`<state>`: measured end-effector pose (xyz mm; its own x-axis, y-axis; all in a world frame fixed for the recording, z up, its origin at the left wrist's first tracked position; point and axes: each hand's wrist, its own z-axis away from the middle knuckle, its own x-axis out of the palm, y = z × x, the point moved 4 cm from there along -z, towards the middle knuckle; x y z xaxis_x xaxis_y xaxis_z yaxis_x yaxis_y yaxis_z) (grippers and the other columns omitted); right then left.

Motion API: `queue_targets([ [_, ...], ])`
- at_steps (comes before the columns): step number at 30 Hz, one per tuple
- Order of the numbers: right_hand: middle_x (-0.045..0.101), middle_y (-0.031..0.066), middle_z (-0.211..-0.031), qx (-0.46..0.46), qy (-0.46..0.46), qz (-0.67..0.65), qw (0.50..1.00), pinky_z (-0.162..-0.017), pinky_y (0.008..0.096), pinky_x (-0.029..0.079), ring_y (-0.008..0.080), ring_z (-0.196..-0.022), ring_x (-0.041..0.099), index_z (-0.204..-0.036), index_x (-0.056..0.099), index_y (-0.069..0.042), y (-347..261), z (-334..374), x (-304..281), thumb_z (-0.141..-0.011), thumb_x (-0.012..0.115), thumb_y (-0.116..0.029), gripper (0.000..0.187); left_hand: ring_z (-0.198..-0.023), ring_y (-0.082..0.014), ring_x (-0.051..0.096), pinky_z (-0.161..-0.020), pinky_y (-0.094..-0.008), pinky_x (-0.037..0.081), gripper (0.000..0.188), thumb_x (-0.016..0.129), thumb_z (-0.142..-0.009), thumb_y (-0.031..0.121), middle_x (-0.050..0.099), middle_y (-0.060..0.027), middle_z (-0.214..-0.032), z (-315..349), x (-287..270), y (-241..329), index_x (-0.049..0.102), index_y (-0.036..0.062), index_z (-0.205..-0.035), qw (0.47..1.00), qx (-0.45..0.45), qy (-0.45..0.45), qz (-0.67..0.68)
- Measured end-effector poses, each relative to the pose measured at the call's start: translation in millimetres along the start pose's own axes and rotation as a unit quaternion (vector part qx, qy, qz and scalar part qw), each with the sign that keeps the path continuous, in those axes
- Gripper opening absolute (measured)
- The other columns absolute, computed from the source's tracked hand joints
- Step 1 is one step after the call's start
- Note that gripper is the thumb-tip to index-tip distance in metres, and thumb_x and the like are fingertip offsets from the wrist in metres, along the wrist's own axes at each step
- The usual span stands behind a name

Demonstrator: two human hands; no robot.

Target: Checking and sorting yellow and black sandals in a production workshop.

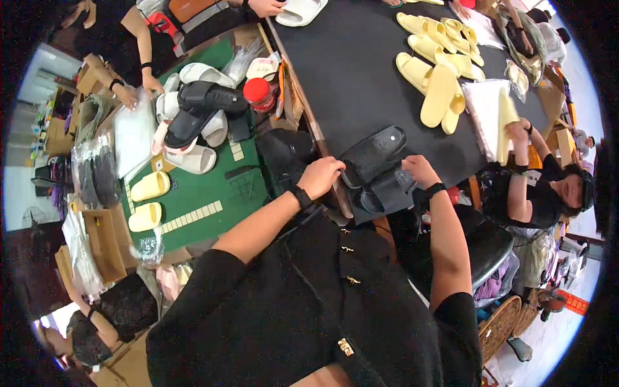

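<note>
A pair of black slippers lies at the near edge of the black table, between my hands. The farther black slipper (382, 147) shows its ridged footbed; the nearer black slipper (372, 201) is partly covered by something dark and glossy, perhaps a plastic bag. My left hand (322, 175) is closed at the left end of the farther slipper, its fingertips pinched together. Closed too, my right hand (420, 171) is beside the right end of the pair. What either hand pinches is too small or hidden to make out.
Several yellow slippers (438, 90) lie farther along the black table (342, 71). On the green table (238, 213) at left are white and black slippers (200, 109), a red-lidded jar (258, 93) and yellow slippers (149, 186). A co-worker (535, 187) handles a bag at right; other people's hands are at left.
</note>
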<state>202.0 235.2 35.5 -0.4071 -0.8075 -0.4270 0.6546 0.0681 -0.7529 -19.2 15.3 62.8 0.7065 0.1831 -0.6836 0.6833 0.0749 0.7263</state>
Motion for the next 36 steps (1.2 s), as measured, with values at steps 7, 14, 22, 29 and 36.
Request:
queue_targets([
  [7, 0.062, 0.0149, -0.069, -0.043, -0.012, 0.226, 0.973, -0.064, 0.0391, 0.046, 0.0283, -0.067, 0.061, -0.074, 0.064, -0.003, -7, -12, 9, -0.087, 0.056, -0.024, 0.026, -0.078, -0.0291, 0.060, -0.067, -0.0399, 0.050, 0.018, 0.056, -0.076, 0.010, 0.058, -0.0101, -0.080, -16, 5, 6, 0.061, 0.0097, -0.094, 0.979, 0.084, -0.032, -0.182],
  [14, 0.064, 0.0196, -0.082, -0.043, 0.027, 0.331, 0.942, -0.076, 0.0479, 0.047, 0.0377, -0.088, 0.061, -0.083, 0.064, -0.005, -28, -18, 16, -0.087, 0.053, -0.030, 0.027, -0.078, -0.0275, 0.060, -0.067, -0.0390, 0.050, 0.012, 0.057, -0.074, 0.008, 0.057, -0.0088, -0.074, -22, 21, 5, 0.060, 0.0085, -0.086, 0.956, 0.156, -0.075, -0.238],
  [22, 0.063, 0.0191, -0.094, -0.082, 0.008, 0.397, 0.914, -0.080, 0.0485, 0.048, 0.0384, -0.092, 0.059, -0.090, 0.063, -0.005, -33, -25, 27, -0.089, 0.049, -0.031, 0.030, -0.077, -0.0248, 0.060, -0.065, -0.0367, 0.050, 0.010, 0.056, -0.075, 0.011, 0.057, -0.0064, -0.075, -18, 37, 10, 0.059, 0.0092, -0.085, 0.940, 0.215, -0.089, -0.250],
  [29, 0.062, 0.0186, -0.075, -0.127, -0.019, 0.346, 0.929, -0.071, 0.0460, 0.046, 0.0377, -0.076, 0.060, -0.077, 0.059, 0.000, -27, -36, 30, -0.090, 0.050, -0.026, 0.031, -0.075, -0.0232, 0.060, -0.062, -0.0358, 0.050, 0.006, 0.055, -0.076, 0.013, 0.057, -0.0053, -0.071, -19, 56, 12, 0.058, 0.0085, -0.077, 0.909, 0.285, -0.099, -0.288],
  [36, 0.058, 0.0147, -0.065, -0.058, 0.000, 0.219, 0.974, -0.063, 0.0397, 0.045, 0.0305, -0.064, 0.058, -0.072, 0.057, 0.002, -27, -24, 31, -0.090, 0.050, -0.025, 0.033, -0.074, -0.0227, 0.059, -0.062, -0.0346, 0.050, 0.009, 0.055, -0.076, 0.015, 0.057, -0.0050, -0.071, -18, 69, 10, 0.058, 0.0071, -0.073, 0.894, 0.319, -0.115, -0.292],
])
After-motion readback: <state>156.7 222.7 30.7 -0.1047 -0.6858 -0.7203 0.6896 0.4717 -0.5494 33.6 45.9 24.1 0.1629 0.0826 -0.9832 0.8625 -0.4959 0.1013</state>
